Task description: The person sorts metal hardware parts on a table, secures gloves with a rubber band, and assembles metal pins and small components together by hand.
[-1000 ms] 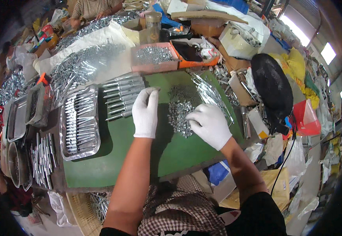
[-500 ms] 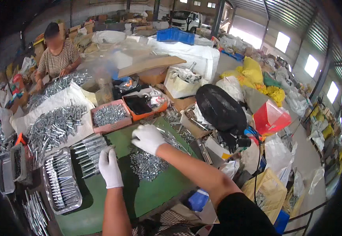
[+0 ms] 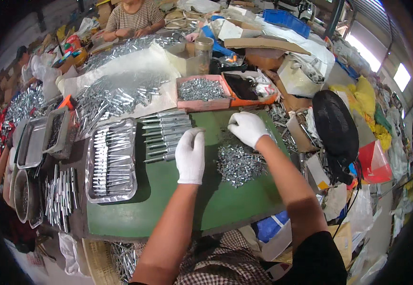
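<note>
My left hand (image 3: 190,156), in a white glove, is closed with its fingertips at the right end of a row of long metal rods with sleeves (image 3: 168,134) laid side by side on the green board (image 3: 168,209). My right hand (image 3: 249,129), gloved too, has its thumb and fingers pinched together over a small dark pile (image 3: 228,138). Whatever either hand grips is hidden. Just nearer than the right hand lies a heap of small silvery metal pieces (image 3: 239,166). Left of the row, a metal tray (image 3: 133,190) holds similar rods lined up.
Behind the board stand a pink box of small metal parts (image 3: 204,90) and an orange box (image 3: 244,90). Metal sleeves (image 3: 121,95) cover a white sheet at the far left. More rods (image 3: 61,197) lie left of the tray. A person in a striped shirt (image 3: 135,19) works across.
The view has swung left and down, so the board sits more centrally. My right hand's fingers have drawn together beside the heap; my left hand stays by the rods.
</note>
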Tool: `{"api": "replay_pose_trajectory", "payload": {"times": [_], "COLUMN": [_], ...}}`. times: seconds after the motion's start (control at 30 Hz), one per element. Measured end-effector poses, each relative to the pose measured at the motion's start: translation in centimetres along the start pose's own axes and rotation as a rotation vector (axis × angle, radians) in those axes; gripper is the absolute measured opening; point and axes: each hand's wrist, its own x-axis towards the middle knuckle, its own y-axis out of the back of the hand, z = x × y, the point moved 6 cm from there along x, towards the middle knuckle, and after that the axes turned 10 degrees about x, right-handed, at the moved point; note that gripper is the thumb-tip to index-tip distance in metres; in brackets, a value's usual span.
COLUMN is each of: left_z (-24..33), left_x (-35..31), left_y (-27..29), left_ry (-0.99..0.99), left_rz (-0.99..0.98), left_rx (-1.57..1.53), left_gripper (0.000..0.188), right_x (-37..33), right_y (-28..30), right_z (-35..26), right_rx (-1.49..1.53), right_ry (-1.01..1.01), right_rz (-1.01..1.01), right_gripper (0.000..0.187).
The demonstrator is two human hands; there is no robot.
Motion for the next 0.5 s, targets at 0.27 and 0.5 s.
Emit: {"api": "replay_pose_trajectory", "payload": {"times": [0.27,0.5], "left_z": [0.4,-0.5], "left_x": [-0.3,0.0], "left_y": [-0.1,-0.3], "left_ry": [0.008,-0.023], "left_rz": [-0.064,-0.040], "left_rx": [0.002,0.024], "left_gripper": [0.019,0.018], "right_x": [-6.7,-15.9], "right_y": [2.4,1.4], "right_z": [-2.1,-3.9], "right_rx": [0.215,0.160], "right_ry": [0.131,0.126], "right_rz": [-0.014,-0.140], "right_gripper": [0.024,0.021]}}
